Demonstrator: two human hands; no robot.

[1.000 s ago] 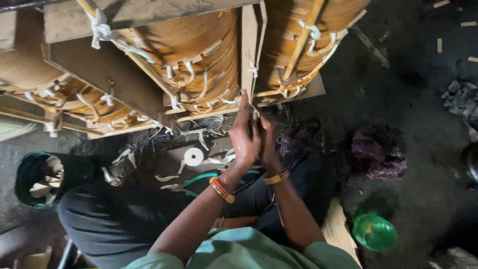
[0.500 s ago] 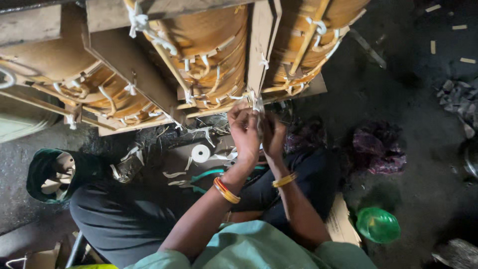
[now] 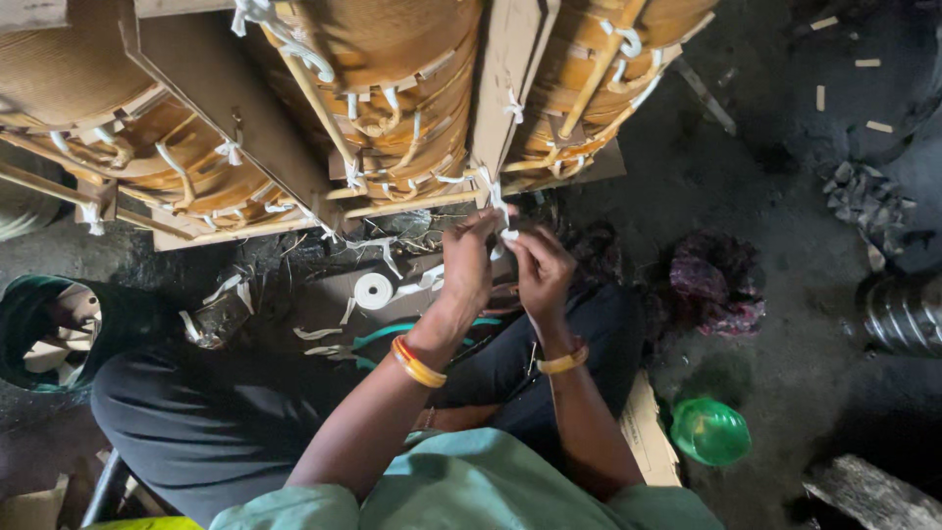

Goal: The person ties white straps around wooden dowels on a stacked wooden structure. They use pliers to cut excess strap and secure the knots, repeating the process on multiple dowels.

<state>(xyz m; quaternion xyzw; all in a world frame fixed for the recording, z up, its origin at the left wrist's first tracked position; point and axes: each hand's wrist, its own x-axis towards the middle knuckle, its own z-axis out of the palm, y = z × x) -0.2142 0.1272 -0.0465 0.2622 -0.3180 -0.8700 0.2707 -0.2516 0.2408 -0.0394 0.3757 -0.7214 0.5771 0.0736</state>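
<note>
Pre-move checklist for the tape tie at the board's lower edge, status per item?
1. Both hands on the white tape strip: ok, left hand and right hand meet at it.
2. Grip state: cannot tell, the fingers hide the tape ends.
3. Tape runs to the upright pressboard spacer between the coils: ok, the strip rises to its lower edge.
4. Knot finished: cannot tell.
5. Spare tape near: ok, white tape roll lies on the floor left of the hands.
6. Green bowl out of the way: ok, on the floor at the person's right.

Dim, warm light; deep floor shadows
</note>
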